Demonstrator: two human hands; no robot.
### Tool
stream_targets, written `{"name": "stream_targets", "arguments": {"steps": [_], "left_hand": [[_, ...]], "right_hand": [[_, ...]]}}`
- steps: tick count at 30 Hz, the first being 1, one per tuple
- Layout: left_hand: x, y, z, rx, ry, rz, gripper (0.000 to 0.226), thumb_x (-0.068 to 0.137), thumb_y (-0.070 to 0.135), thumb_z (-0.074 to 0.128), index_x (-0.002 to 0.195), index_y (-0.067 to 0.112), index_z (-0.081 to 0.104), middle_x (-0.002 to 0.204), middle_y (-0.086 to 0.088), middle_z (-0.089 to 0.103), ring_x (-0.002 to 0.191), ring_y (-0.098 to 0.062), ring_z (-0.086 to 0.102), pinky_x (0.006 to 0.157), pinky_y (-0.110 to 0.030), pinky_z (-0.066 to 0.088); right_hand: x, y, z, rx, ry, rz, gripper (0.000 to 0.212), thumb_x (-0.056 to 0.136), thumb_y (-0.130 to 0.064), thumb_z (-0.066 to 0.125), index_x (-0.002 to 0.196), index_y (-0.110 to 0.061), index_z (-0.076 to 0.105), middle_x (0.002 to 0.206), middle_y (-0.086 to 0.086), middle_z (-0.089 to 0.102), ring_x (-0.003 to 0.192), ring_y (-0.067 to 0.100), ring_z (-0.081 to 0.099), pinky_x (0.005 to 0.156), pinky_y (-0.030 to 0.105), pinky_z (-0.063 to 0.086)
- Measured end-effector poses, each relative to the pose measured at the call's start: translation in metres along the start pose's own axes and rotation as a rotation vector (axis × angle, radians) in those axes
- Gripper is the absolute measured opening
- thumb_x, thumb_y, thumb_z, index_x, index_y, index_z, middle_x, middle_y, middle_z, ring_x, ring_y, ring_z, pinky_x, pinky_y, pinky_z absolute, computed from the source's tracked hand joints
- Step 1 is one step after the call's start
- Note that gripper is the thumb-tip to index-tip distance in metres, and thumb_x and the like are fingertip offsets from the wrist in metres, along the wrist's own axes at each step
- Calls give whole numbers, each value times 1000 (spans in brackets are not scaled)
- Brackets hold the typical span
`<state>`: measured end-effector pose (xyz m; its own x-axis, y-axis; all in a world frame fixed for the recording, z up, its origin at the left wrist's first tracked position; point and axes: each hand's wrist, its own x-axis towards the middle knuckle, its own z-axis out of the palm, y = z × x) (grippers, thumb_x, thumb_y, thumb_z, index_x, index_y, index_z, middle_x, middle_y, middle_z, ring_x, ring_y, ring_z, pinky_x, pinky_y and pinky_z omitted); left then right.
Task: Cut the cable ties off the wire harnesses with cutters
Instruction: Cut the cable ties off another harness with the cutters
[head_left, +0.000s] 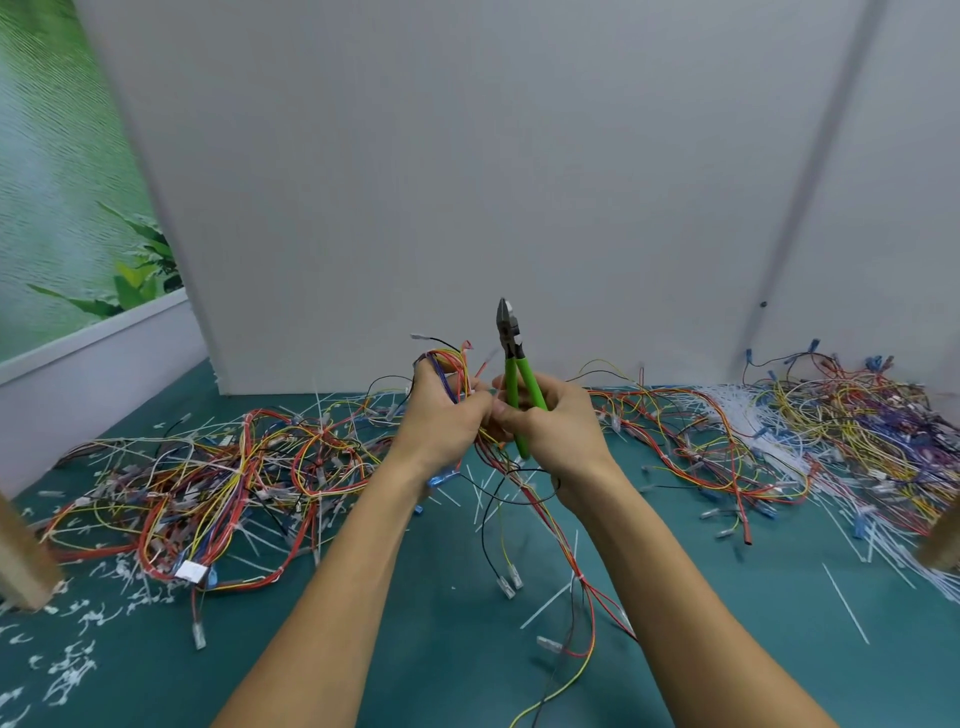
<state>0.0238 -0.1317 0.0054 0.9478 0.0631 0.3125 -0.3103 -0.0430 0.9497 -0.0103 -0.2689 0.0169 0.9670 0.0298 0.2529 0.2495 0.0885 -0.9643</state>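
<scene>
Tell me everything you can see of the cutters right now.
The cutters have a dark metal head and bright green, plastic-looking handles. They stand nearly upright, tip up, jaws seemingly closed on nothing, raised above the table. The right hand grips the handles; one handle end pokes out beneath it.

Only the person's arms and hands show. The left forearm (332, 571) and right forearm (691, 582) are bare all the way to where the view cuts them off. The left hand (441, 421) and right hand (558, 431) are bare too, with knuckles and wrist bones lightly marked. Both forearms are slim and smooth, and the wide lens broadens them toward the near side. A thin dark curve (557, 486) lies against the right wrist (587, 483); band or wire, it cannot be told.
</scene>
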Motion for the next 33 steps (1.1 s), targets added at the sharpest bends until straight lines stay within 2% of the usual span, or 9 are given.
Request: {"name": "stream_targets", "arguments": {"steps": [6,10,13,17,19,25,27,30,33], "left_hand": [[2,-2,-3,54,-9,51,33,77,23,68,101,16,47,81,3,63,63,3,64,57,-17,53],[3,1,-9,-44,-118,31,31,79,19,68,103,20,49,83,2,68,74,-16,70,71,-44,62],[-1,2,-11,-182,-208,43,38,76,7,71,106,13,48,88,-2,70,82,-22,72,69,-37,60],[-5,2,-16,-180,-304,43,50,78,9,80,116,10,47,99,-11,70,95,-31,72,72,-34,58],[-5,3,-19,-174,-331,35,47,79,9,82,111,16,48,98,-7,72,97,-33,73,72,-36,59],[-4,5,-21,-190,-283,104,51,81,3,80,113,8,41,95,-7,72,90,-42,73,72,-45,62],[-4,5,-21,-200,-296,115,49,81,2,79,112,10,42,95,-8,70,90,-47,72,76,-52,61],[-3,7,-27,-238,-291,115,44,84,-2,75,106,14,41,95,-11,69,88,-48,72,74,-46,61],[-2,9,-34,-235,-249,114,43,82,0,76,104,18,44,97,-12,68,91,-48,71,76,-47,61]], "right_hand": [[2,2,2,62,53,21,19,90,8,69,93,-11,70,72,0,70,61,7,66,59,16,53],[5,2,-3,93,81,45,18,89,4,72,96,-12,71,73,-2,73,71,15,71,70,27,59],[10,1,-11,161,91,72,17,89,6,72,95,-10,72,77,2,73,76,24,71,74,35,62],[12,1,-16,162,100,83,16,90,6,71,95,-9,71,81,6,70,79,22,69,70,31,62],[12,0,-17,173,97,88,15,90,6,71,95,-9,71,83,8,70,80,22,69,69,30,61],[16,0,-22,183,75,97,13,90,0,74,101,-8,72,83,5,72,82,22,72,78,38,64],[17,2,-26,96,89,75,11,93,-6,72,103,-11,72,85,5,71,84,21,70,81,42,64],[19,4,-40,-227,118,27,8,97,-16,69,103,-20,71,92,4,73,87,24,70,84,42,61],[18,0,-60,-609,-51,45,9,95,-16,66,103,-18,72,96,12,74,84,24,67,86,49,57]]}}
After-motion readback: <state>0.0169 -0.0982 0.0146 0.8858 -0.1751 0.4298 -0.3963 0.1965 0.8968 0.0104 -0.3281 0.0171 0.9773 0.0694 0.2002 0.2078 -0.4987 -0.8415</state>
